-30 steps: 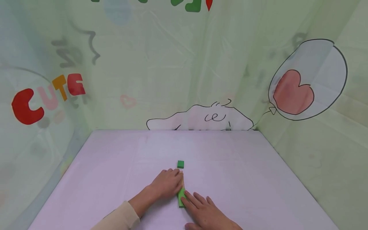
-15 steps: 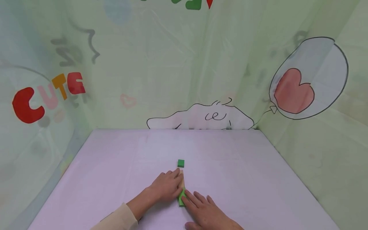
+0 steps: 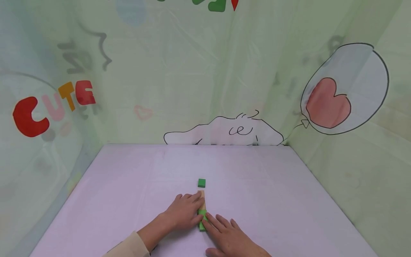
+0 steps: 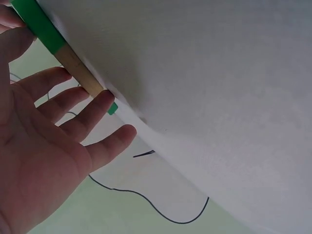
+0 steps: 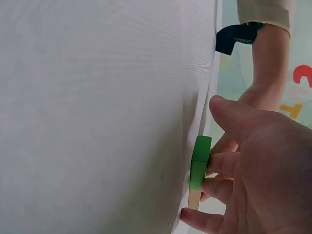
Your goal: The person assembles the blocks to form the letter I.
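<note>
A light green block (image 3: 202, 212) and a bare wooden block (image 3: 203, 206) lie end to end in a line running away from me on the table. Beyond them, across a small gap, sits a small darker green block (image 3: 201, 183). My left hand (image 3: 183, 213) rests along the left side of the line, fingertips on the wooden block and thumb on the light green one. From the right, my right hand (image 3: 229, 238) touches the light green block with nearly straight fingers. The left wrist view shows the fingers (image 4: 90, 117) spread along the wooden block (image 4: 78, 70).
A pale lilac cloth covers the table (image 3: 257, 185). Hanging sheets (image 3: 135, 71) with printed drawings and letters enclose its back and sides. A black strap (image 5: 239, 38) shows at the left wrist in the right wrist view.
My left hand has slid slightly back and left, uncovering more of the wooden block, and its thumb now lies over the light green block. My right hand has stayed nearly still.
</note>
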Available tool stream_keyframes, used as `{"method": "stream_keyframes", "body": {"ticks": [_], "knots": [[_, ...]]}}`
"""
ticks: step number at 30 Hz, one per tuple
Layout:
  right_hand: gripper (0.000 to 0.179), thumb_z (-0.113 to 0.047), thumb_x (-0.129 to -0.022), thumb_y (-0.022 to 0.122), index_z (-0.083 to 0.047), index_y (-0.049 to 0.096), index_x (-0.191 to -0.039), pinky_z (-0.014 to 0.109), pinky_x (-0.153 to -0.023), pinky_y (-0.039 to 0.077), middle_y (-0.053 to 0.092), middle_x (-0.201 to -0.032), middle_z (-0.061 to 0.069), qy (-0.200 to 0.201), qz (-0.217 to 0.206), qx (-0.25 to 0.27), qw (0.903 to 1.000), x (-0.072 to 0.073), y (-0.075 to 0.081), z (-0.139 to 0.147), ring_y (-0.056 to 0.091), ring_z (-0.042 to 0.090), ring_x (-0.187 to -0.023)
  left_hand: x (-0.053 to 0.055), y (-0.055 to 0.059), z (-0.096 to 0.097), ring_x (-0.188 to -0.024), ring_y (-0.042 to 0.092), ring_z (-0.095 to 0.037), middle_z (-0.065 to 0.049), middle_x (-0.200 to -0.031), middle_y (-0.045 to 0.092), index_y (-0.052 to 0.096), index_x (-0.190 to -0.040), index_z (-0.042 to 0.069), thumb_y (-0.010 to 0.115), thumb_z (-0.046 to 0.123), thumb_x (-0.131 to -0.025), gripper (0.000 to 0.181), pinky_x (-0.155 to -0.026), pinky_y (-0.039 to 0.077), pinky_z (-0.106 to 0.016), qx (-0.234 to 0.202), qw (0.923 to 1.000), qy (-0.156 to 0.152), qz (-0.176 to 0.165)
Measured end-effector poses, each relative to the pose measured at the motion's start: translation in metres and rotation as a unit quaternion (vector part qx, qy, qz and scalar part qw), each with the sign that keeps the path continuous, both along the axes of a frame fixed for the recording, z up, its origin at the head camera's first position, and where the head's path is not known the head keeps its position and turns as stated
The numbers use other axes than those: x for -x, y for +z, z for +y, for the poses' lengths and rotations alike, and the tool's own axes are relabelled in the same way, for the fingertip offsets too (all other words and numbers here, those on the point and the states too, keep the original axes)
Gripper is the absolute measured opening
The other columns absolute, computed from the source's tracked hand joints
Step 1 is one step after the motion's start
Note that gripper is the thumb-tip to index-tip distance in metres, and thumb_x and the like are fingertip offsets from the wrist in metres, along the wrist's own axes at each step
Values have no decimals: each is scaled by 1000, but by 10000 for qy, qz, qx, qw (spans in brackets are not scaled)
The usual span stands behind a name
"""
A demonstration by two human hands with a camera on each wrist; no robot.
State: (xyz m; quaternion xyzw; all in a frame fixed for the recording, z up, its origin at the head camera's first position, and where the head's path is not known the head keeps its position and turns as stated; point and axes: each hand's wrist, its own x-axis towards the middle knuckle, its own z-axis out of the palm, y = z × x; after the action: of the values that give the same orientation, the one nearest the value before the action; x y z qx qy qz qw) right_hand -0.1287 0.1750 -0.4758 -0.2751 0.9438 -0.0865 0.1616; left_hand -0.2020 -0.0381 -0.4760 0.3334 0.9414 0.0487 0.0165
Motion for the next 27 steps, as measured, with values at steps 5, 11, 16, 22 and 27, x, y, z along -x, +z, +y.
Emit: {"method": "stream_keyframes", "body": {"ticks": [5,11,16,22,27], "knots": [[82,-72,-97,47,-26,32,-163,75,-106,37,31,-170,-2,62,35,13,10000,0,1,1,38,40,-150,0,0,-1,-138,54,-30,-4,-161,47,54,-151,20,52,51,-103,57,-107,45,-61,-76,9999,45,-121],[81,-69,-97,51,-28,31,-164,75,-107,37,31,-170,-4,47,31,87,9999,1,5,1,38,39,-151,-2,4,-2,-139,53,-34,-3,-162,46,53,-152,22,52,50,-103,56,-104,46,-64,-222,9993,167,-268],[80,-69,-97,52,-29,32,-163,74,-107,38,32,-170,-5,-6,-55,106,9999,3,6,0,40,38,-150,-3,4,-3,-140,52,-38,-4,-162,45,52,-153,21,54,48,-103,57,-103,47,-67,-354,9979,249,-472],[75,-69,-98,51,-32,36,-162,68,-107,42,36,-167,-8,40,1,142,9999,5,11,1,45,34,-147,-1,2,-3,-143,48,-43,-3,-164,43,51,-154,23,53,48,-103,57,-105,44,-70,-415,9964,308,-672],[65,-62,-102,51,-27,46,-157,56,-107,48,43,-163,-5,298,251,331,9987,9,14,5,51,27,-143,0,-1,-3,-146,42,-47,0,-166,40,50,-155,25,51,51,-103,57,-108,38,-74,-436,9955,379,-753]]}}
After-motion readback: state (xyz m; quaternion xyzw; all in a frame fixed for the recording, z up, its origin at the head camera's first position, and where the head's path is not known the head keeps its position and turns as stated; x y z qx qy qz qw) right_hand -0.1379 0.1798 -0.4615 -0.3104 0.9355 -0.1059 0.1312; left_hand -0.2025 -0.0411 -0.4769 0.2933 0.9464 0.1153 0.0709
